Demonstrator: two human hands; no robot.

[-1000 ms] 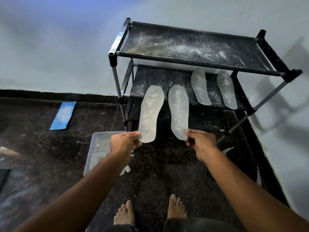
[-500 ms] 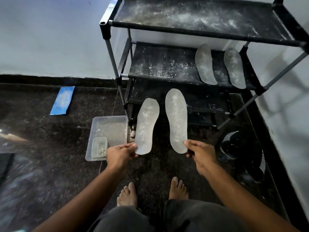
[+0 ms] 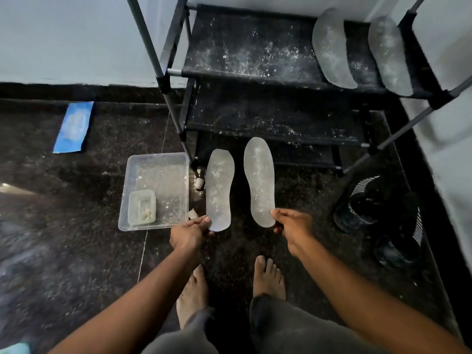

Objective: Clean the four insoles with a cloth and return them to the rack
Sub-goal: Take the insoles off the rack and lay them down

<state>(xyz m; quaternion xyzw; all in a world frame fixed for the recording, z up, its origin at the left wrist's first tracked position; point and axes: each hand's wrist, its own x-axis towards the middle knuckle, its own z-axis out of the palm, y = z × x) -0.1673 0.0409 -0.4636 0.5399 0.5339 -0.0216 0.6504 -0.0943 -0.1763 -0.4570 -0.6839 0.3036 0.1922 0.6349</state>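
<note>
My left hand (image 3: 190,232) pinches the heel of a dusty grey insole (image 3: 219,187), and my right hand (image 3: 292,226) pinches the heel of a second dusty insole (image 3: 259,178). Both insoles point away from me, low over the dark floor in front of the black rack (image 3: 250,51). Two more dusty insoles (image 3: 332,49) (image 3: 389,56) lie side by side on the right part of the rack's middle shelf. A blue cloth (image 3: 74,126) lies flat on the floor at the left, near the wall.
A clear plastic tray (image 3: 159,175) holding a small tub (image 3: 141,206) sits on the floor beside the rack's left leg. A dark shoe with white stripes (image 3: 378,208) lies at the right. My bare feet (image 3: 268,277) stand below the hands. A pale wall runs behind.
Both hands have brought the two insoles down and toward me, from shelf height to just above the floor. My view has tilted downward and closer to the rack.
</note>
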